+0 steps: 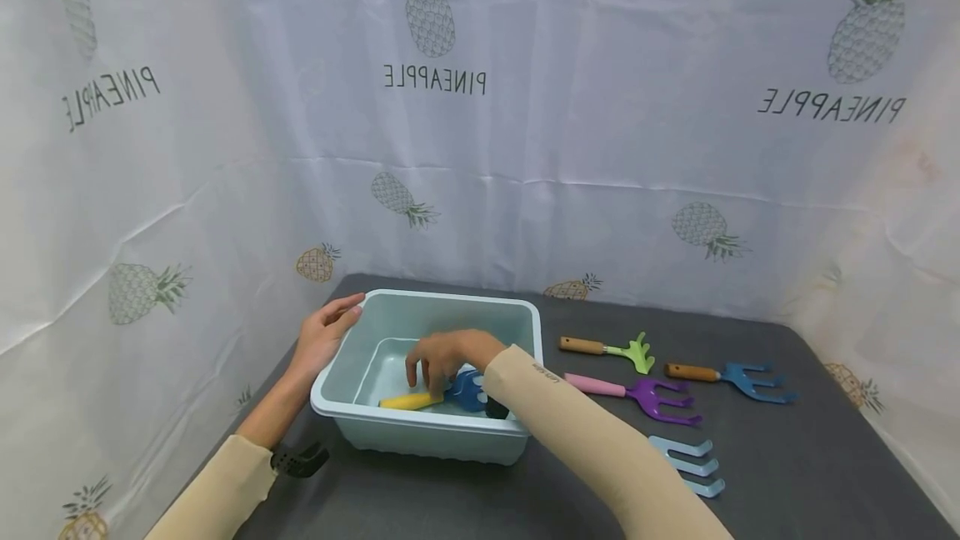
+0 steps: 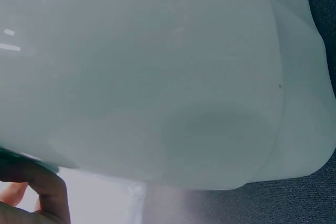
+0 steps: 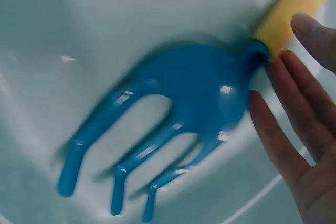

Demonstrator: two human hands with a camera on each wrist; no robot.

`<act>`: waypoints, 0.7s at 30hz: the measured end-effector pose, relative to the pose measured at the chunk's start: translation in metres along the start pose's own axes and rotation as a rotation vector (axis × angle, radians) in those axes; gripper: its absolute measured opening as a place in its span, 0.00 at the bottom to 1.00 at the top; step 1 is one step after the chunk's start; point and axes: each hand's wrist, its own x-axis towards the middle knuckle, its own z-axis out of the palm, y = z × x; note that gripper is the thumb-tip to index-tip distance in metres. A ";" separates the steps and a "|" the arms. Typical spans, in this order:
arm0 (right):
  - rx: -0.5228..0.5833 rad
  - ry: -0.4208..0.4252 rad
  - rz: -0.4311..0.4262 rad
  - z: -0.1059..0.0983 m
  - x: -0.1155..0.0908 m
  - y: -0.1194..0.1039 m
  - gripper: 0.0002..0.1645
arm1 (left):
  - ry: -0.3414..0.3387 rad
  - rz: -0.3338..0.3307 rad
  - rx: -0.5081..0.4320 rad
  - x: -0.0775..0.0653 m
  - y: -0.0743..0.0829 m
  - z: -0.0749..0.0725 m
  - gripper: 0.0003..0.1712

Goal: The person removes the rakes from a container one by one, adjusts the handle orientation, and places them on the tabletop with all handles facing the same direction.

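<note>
A pale green plastic basin (image 1: 435, 432) stands on the dark table. Inside it lies a hand rake with a blue three-pronged head (image 3: 194, 87) and a yellow handle (image 1: 408, 402). My right hand (image 1: 442, 357) reaches down into the basin over this rake. In the right wrist view, its thumb and fairly straight fingers (image 3: 299, 98) are spread beside the lower handle, right at its edge. My left hand (image 1: 324, 340) holds the basin's left rim near the far corner. In the left wrist view a bent finger (image 2: 50, 190) shows at the rim, and the basin's outer wall fills most of the picture.
Right of the basin lie a green hand rake (image 1: 636, 352) with a wooden handle, a purple fork (image 1: 652, 397) with a pink handle and a blue fork (image 1: 746, 380). My right sleeve partly covers a light blue fork (image 1: 693, 465). Pineapple-printed curtains (image 1: 570, 107) surround the table.
</note>
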 end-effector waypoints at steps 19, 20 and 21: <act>-0.126 0.033 -0.008 0.003 -0.001 -0.001 0.26 | 0.001 -0.014 0.000 0.002 0.001 0.000 0.30; -0.133 0.044 -0.006 0.003 -0.001 -0.001 0.27 | -0.001 -0.015 0.000 0.002 0.001 0.000 0.30; -0.137 0.055 -0.006 0.002 -0.001 0.000 0.28 | -0.002 -0.015 -0.004 0.002 0.001 0.000 0.30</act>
